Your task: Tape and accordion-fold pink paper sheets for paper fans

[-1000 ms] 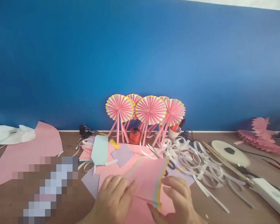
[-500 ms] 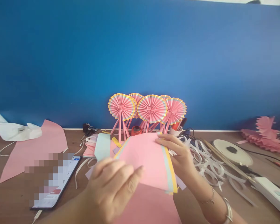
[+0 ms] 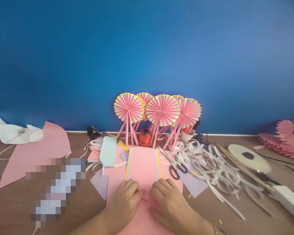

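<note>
A pink paper sheet (image 3: 143, 163) with blue and yellow bands along both sides lies flat in front of me. My left hand (image 3: 124, 202) is closed on its near left corner, fingers curled over the edge. At the near right corner, my right hand (image 3: 168, 199) grips the same sheet, thumb tucked underneath. Between the hands the near edge looks slightly turned up; the fingertips partly hide it. A larger pink sheet (image 3: 116, 186) lies beneath. Scissors (image 3: 174, 168) with dark handles rest just right of the banded sheet.
Pleated pink paper fans (image 3: 163, 110) on rolled-paper stems stand against the blue wall (image 3: 88, 58), by an orange tape roll (image 3: 144, 138). Curly white paper strips (image 3: 210, 163) and a power strip (image 3: 287, 202) are right. Left lie a blurred-out phone (image 3: 61, 189) and a pink sheet (image 3: 39, 153).
The banded sheet has come down from a raised, tilted position to lie flat. Both hands have moved to its near edge, and the scissors are now visible.
</note>
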A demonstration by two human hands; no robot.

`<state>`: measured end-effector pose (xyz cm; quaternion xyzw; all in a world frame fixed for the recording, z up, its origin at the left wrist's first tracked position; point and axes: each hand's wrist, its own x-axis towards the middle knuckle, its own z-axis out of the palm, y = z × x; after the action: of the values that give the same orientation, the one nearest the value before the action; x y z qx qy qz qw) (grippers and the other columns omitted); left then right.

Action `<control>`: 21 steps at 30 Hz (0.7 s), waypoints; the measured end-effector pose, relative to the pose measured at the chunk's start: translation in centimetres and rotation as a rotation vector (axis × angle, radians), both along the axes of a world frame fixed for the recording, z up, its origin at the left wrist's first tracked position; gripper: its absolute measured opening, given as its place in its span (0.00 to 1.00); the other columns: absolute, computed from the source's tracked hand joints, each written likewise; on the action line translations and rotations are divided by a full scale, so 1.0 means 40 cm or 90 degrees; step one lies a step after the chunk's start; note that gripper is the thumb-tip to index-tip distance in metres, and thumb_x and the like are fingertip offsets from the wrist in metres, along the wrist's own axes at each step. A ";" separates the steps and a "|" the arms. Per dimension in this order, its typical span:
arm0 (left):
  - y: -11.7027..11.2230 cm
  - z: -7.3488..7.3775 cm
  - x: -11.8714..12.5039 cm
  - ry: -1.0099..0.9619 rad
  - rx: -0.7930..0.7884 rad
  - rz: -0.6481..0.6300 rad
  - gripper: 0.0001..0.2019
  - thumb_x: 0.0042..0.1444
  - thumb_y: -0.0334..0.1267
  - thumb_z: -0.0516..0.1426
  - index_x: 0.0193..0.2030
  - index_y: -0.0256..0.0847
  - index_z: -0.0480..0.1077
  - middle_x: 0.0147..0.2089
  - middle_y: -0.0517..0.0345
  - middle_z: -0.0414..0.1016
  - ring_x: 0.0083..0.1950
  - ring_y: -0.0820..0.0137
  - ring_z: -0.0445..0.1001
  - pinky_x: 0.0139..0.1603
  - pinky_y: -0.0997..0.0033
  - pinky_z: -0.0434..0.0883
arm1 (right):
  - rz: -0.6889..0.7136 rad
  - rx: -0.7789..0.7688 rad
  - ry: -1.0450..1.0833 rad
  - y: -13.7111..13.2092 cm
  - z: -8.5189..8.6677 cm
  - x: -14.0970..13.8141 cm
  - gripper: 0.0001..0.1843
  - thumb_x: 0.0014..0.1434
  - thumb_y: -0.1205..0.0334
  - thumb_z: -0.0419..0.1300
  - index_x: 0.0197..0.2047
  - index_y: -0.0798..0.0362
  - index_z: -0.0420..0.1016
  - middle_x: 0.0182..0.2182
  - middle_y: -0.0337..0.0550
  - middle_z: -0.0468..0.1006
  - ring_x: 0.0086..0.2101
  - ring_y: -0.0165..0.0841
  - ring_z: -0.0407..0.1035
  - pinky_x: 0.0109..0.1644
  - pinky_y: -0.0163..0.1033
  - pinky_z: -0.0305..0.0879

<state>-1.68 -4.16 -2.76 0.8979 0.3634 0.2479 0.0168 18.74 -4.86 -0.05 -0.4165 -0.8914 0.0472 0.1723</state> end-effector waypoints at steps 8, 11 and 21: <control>-0.001 0.041 -0.045 -0.009 -0.211 0.040 0.09 0.58 0.25 0.53 0.29 0.40 0.68 0.33 0.59 0.70 0.36 0.68 0.68 0.35 0.70 0.65 | 0.003 -0.102 0.045 0.012 -0.038 0.041 0.12 0.57 0.76 0.51 0.31 0.52 0.71 0.29 0.40 0.69 0.31 0.33 0.62 0.35 0.37 0.58; 0.012 0.065 -0.066 -0.024 -0.308 0.068 0.10 0.57 0.25 0.53 0.29 0.41 0.70 0.32 0.60 0.72 0.37 0.69 0.70 0.36 0.72 0.65 | -0.023 -0.232 0.098 0.012 -0.018 0.054 0.15 0.60 0.76 0.49 0.34 0.50 0.74 0.30 0.40 0.69 0.32 0.32 0.65 0.36 0.36 0.62; 0.044 0.074 -0.076 -0.096 -0.498 0.206 0.08 0.53 0.28 0.52 0.29 0.42 0.71 0.31 0.62 0.75 0.32 0.70 0.73 0.32 0.74 0.66 | -0.107 -0.328 0.195 0.025 0.003 0.064 0.11 0.58 0.73 0.49 0.34 0.49 0.68 0.27 0.36 0.70 0.28 0.30 0.66 0.31 0.34 0.65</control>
<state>-4.72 -2.41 0.20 0.7349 0.5639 0.1556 0.3432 21.28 -3.85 0.08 -0.5070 -0.7760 0.3194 0.1969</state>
